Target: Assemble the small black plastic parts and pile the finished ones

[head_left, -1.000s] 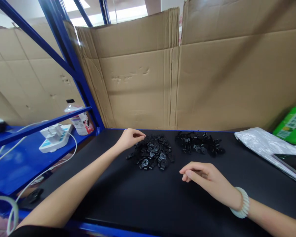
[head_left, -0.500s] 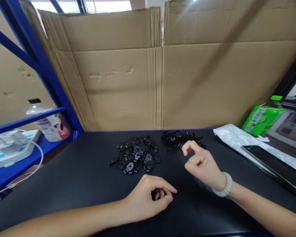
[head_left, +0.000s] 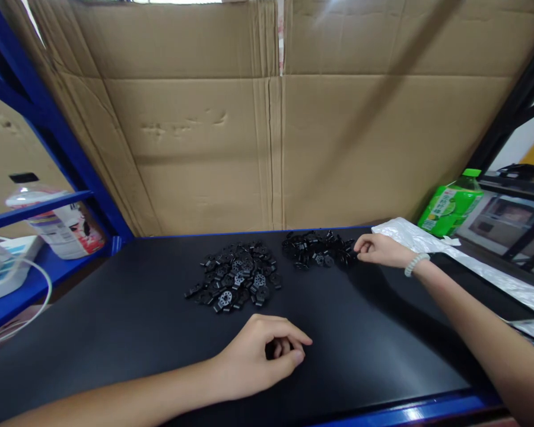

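Observation:
My left hand [head_left: 271, 356] rests on the black table, in front of the left pile of small black plastic parts [head_left: 238, 279]. Its fingers are loosely curled, with a gap between index finger and thumb and nothing visible in it. Many parts in this pile have a round, perforated disc. Farther right, my right hand [head_left: 380, 249] reaches to the right edge of a second pile of black parts [head_left: 318, 246]. Thumb and fingers come close together there; whether a part is between them cannot be made out. A pale coiled band [head_left: 416, 264] circles the right wrist.
Cardboard [head_left: 196, 142] walls off the back of the table [head_left: 151, 320]. On the right lie a dark-screened tablet [head_left: 480, 287], a silvery bag [head_left: 396, 228] and a green bottle [head_left: 451, 204]. A blue shelf at left holds another bottle [head_left: 66, 228] and a power strip [head_left: 22, 255].
My right hand has moved forward and right, from above the table to the right pile's edge. The left hand keeps its pose. The camera view has shifted slightly.

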